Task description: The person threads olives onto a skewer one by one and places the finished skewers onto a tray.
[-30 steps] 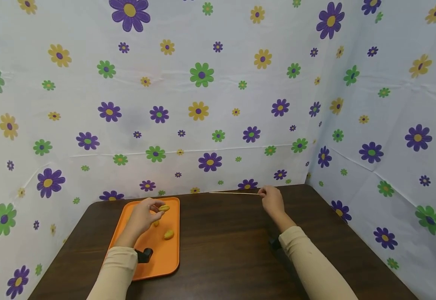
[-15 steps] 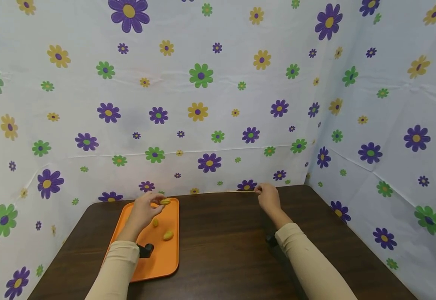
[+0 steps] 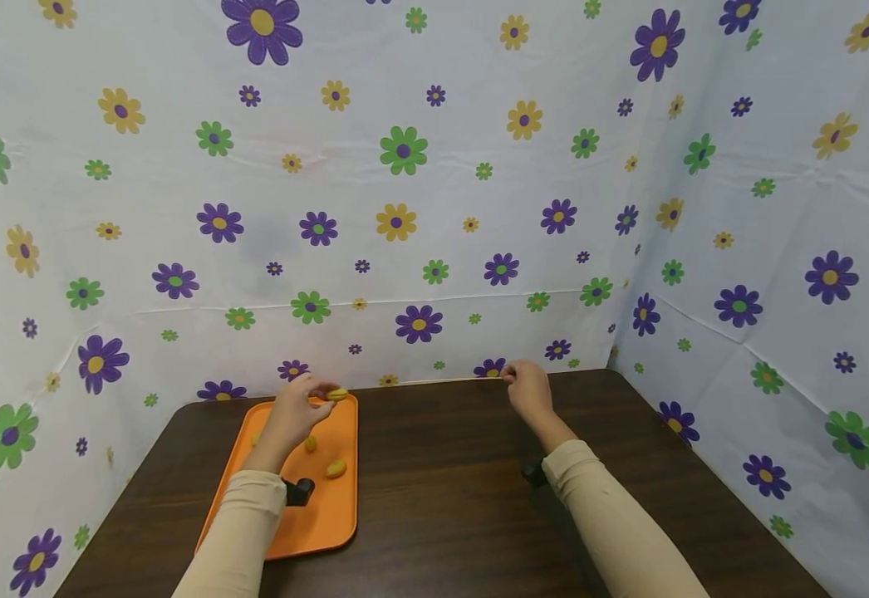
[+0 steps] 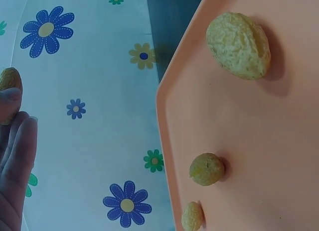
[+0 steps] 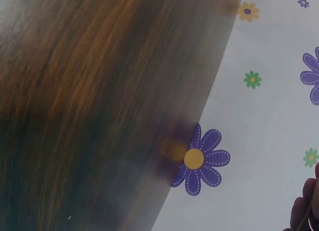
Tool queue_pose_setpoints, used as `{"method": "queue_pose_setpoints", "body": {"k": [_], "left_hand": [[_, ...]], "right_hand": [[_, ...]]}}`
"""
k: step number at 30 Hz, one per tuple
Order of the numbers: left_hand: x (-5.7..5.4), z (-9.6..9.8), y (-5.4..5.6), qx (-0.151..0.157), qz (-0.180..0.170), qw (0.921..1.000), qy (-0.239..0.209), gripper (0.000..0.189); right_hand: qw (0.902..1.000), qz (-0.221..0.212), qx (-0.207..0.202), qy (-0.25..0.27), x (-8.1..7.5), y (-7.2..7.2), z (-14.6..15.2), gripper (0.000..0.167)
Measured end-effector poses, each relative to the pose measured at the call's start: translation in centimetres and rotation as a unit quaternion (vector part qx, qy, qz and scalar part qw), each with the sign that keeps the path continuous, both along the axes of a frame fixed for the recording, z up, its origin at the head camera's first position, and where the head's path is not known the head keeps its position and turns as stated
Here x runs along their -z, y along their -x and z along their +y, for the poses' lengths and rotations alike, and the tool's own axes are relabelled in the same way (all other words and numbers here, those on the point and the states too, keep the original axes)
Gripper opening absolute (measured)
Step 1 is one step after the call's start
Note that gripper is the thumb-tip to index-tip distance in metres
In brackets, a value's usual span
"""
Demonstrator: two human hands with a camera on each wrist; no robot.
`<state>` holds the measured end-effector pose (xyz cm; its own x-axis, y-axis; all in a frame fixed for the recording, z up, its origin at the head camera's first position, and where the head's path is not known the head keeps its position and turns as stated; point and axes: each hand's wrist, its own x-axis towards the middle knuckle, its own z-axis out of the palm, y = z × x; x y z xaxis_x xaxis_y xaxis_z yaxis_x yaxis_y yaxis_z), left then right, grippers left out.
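Observation:
My left hand (image 3: 290, 422) pinches a small, wrinkled yellow oval piece (image 3: 337, 394) between thumb and fingers, above the far edge of the orange tray (image 3: 333, 523). In the left wrist view, this oval (image 4: 11, 80) shows at the left edge, partly covered by the thumb. Several similar yellow pieces (image 3: 336, 469) lie apart on the tray. To the right, my right hand (image 3: 530, 392) grips one end of a thin, pale stick (image 3: 442, 381), which points left toward the held oval. Only a few curled fingers show at the lower right of the right wrist view.
The tray sits on the left part of a dark wooden table (image 3: 442, 498). White cloth (image 3: 434, 191) with purple, green and yellow flowers hangs behind the table and along its right side. A black wrist camera (image 3: 300, 492) sits below my left hand.
My left hand has risen slightly and moved a little right with the oval piece. My right hand has moved left and slightly up, bringing the stick closer to the oval.

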<state>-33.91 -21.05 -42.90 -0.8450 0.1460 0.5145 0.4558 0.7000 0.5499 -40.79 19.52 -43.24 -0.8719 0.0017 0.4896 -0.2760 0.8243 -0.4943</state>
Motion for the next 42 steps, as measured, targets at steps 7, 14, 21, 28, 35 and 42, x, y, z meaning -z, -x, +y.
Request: {"method": "queue_pose_setpoints", "body": {"k": [7,14,21,28,35,42], "left_hand": [[0.0,0.5,0.4,0.002,0.004,1.0,-0.004,0.023],[0.1,0.8,1.0,-0.002,0.011,0.9999,-0.001,0.023],[-0.1,1.1,1.3,0.003,0.006,0.9999,-0.015,0.025],[-0.2,1.5,0.8,0.007,0.002,0.9998,-0.02,0.024],[-0.2,1.8,0.8,0.004,0.003,0.9997,-0.026,0.025],[-0.2,2.1,1.0,0.005,0.007,0.9993,-0.036,0.026]], "right_hand": [[0.9999,0.0,0.001,0.017,-0.3,-0.1,-0.5,0.017],[0.9998,-0.003,0.001,0.018,-0.7,-0.2,-0.9,0.015],[0.9999,0.008,-0.009,0.009,-0.9,0.2,-1.4,0.015],[0.9996,0.023,-0.019,0.003,-0.7,0.1,-2.0,0.014],[0.9994,0.02,-0.024,0.016,-0.8,0.0,-2.7,0.016],[0.9989,0.034,-0.031,0.009,-1.0,-0.2,-3.3,0.015]]}}
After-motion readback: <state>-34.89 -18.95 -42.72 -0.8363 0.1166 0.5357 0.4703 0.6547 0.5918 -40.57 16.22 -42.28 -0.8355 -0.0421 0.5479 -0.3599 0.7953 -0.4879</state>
